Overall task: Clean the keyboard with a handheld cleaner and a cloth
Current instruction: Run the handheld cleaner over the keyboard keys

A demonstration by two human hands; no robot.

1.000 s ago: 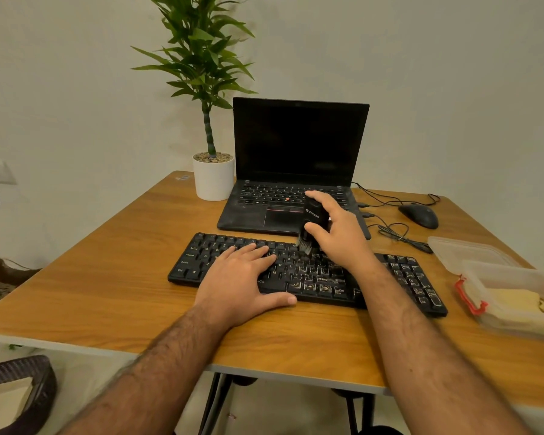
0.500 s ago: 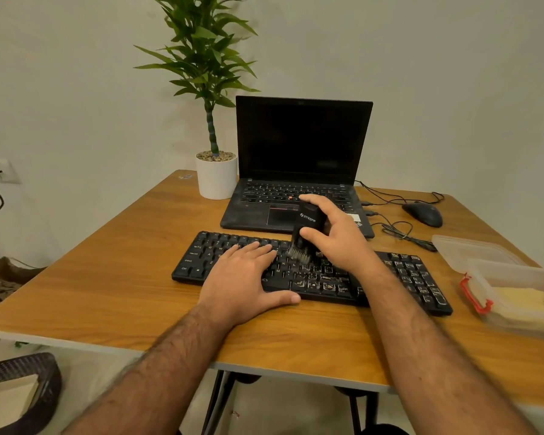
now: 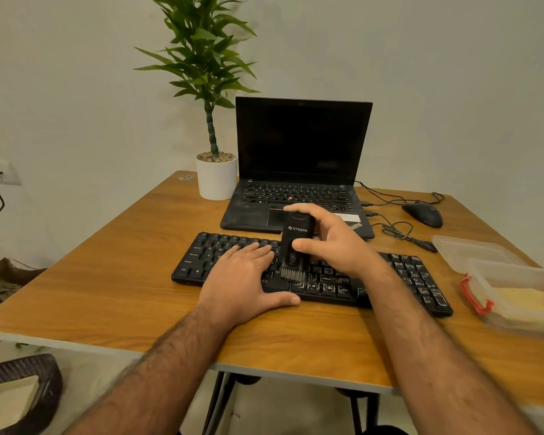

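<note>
At the middle of the tabletop (image 3: 113, 265), the black keyboard (image 3: 415, 277) lies with its long axis running from nine o'clock to three o'clock, just in front of an open laptop (image 3: 302, 142). The right hand (image 3: 336, 243) grips a handheld cleaner (image 3: 294, 246) upright, thumb and fingers curled round its body, with the brush end touching the keys near the keyboard's middle. The left hand (image 3: 244, 279) lies flat on the keys just at nine o'clock of the brush, fingers straight and close together, thumb spread along the near edge, apparently steadying the board. Uncleaned keys likely remain toward three o'clock, nearer the right hand. A yellow cloth (image 3: 515, 301) sits in a plastic box (image 3: 512, 276) at three o'clock.
</note>
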